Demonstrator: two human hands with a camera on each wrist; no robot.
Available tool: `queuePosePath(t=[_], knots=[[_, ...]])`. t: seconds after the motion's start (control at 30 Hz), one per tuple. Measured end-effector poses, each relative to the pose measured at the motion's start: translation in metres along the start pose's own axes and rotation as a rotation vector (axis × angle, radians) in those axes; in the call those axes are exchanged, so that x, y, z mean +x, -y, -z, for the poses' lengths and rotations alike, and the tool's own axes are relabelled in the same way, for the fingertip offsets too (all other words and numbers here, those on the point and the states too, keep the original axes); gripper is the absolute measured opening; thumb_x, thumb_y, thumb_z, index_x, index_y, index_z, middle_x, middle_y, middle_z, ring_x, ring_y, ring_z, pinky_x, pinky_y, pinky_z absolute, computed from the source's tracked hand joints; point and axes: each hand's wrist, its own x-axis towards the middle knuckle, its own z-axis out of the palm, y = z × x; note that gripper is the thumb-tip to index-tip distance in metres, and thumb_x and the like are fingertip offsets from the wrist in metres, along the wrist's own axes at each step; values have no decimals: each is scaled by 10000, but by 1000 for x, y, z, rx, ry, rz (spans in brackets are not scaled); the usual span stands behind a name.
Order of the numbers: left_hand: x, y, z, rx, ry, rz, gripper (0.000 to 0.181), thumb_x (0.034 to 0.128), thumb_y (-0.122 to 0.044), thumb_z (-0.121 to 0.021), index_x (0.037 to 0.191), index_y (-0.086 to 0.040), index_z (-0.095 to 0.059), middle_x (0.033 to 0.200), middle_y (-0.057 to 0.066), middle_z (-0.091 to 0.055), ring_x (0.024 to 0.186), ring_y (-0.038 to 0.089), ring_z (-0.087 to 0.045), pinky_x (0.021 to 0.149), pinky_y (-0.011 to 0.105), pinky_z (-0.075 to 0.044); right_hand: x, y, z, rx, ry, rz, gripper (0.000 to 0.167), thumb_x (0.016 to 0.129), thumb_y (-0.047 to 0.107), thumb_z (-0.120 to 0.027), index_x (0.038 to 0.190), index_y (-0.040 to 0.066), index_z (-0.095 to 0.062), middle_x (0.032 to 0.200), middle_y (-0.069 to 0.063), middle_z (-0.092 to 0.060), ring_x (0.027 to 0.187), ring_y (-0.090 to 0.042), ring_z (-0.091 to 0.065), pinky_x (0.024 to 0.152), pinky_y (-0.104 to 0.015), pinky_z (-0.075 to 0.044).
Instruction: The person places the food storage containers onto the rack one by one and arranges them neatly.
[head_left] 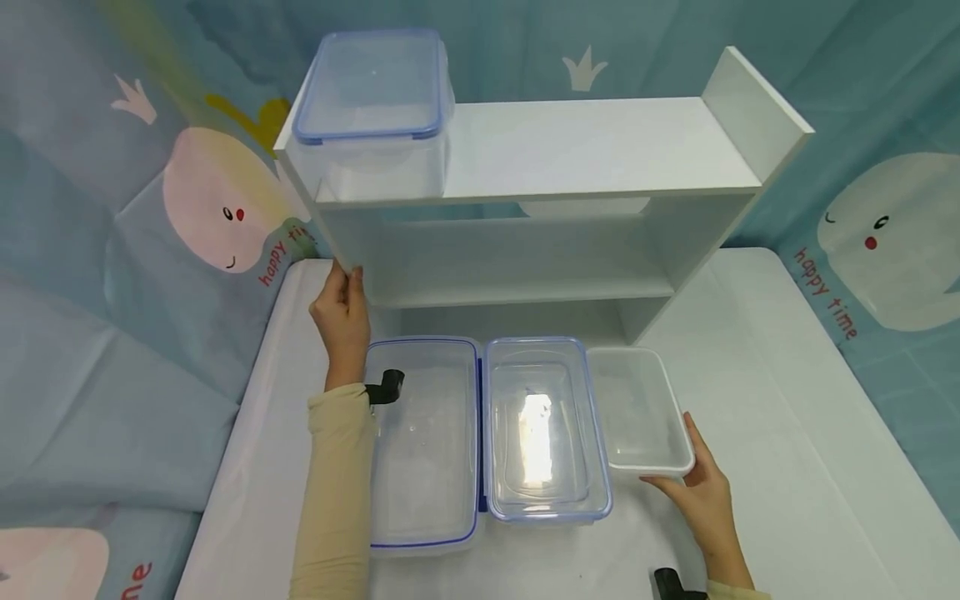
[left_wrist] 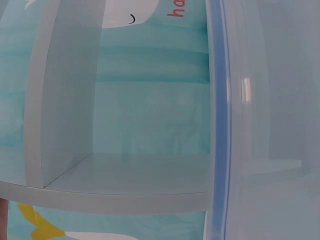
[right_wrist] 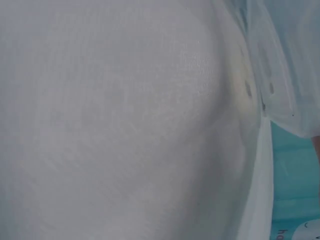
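In the head view the left hand (head_left: 345, 325) grips the front edge of the left side panel of a white shelf unit (head_left: 525, 258). The right hand (head_left: 701, 492) holds the near right corner of a small, clear, lidless container (head_left: 637, 408), thumb at its near side and fingers along its right side. Left of that container lies an opened clear box with blue edging: one half (head_left: 423, 450) by the left forearm, the other (head_left: 547, 425) beside the small container. Only slivers of the hands show in the wrist views.
A lidded clear box (head_left: 375, 92) with a blue rim stands on the left of the shelf's top board (head_left: 592, 150). The shelf stands at the back of a white-covered table (head_left: 780, 433). Patterned blue cloth (head_left: 75, 400) hangs behind and at the sides.
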Motion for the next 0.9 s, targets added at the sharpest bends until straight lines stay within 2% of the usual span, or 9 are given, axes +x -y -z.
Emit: queuePosePath(t=[0.17, 0.3, 0.37, 0.5, 0.63, 0.8, 0.9], knots=[[0, 0, 0, 1, 2, -4, 279, 929, 34, -544, 1193, 115, -588, 1047, 279, -640, 917, 395, -643, 754, 95, -448, -2, 10, 0, 51, -37, 2, 795, 589, -285, -708, 1319, -127, -436, 1531, -43, -271, 1275, 15, -381, 920, -127, -382], [-1, 0, 0, -6, -2, -9, 265, 928, 40, -542, 1174, 123, -593, 1017, 290, -644, 872, 426, -643, 710, 57, -412, 1, 20, 3, 103, -43, 37, 760, 570, -323, -685, 1276, -151, -463, 1532, -79, -262, 1309, -46, -371, 927, -152, -390], [-1, -1, 0, -7, 1, -12, 262, 928, 42, -542, 1170, 127, -593, 1018, 290, -643, 875, 421, -644, 712, 57, -411, 2, 24, 5, 91, -38, 57, 743, 563, -326, -688, 1254, -159, -475, 1534, -97, -252, 1337, -84, -343, 936, -149, -383], [1, -3, -1, -7, 5, -17, 257, 924, 49, -543, 1161, 136, -592, 1028, 288, -642, 913, 398, -642, 749, 86, -439, 5, 34, 12, 91, -56, 46, 792, 564, -331, -688, 1297, -132, -463, 1540, -103, -236, 1348, -125, -336, 920, -139, -395], [3, -1, -4, -10, 3, -18, 268, 930, 42, -536, 1179, 128, -587, 1047, 280, -641, 937, 392, -636, 782, 148, -477, 9, 44, 18, 158, -110, 26, 860, 573, -346, -670, 1358, -85, -432, 1543, -93, -236, 1322, -134, -376, 897, -140, -415], [2, 25, -6, 10, -7, 6, 273, 935, -13, -561, 1193, 55, -619, 1058, 212, -664, 931, 337, -652, 768, 177, -496, 11, 57, 19, 144, -152, 77, 872, 565, -361, -658, 1360, -81, -434, 1531, -109, -261, 1303, -132, -403, 897, -139, -411], [1, 39, -6, 11, -5, 6, 276, 936, -40, -573, 1199, 23, -630, 1067, 178, -672, 940, 308, -655, 773, 223, -516, 13, 68, 18, 115, -163, 82, 917, 569, -358, -662, 1392, -33, -420, 1524, -108, -276, 1274, -122, -430, 883, -137, -419]])
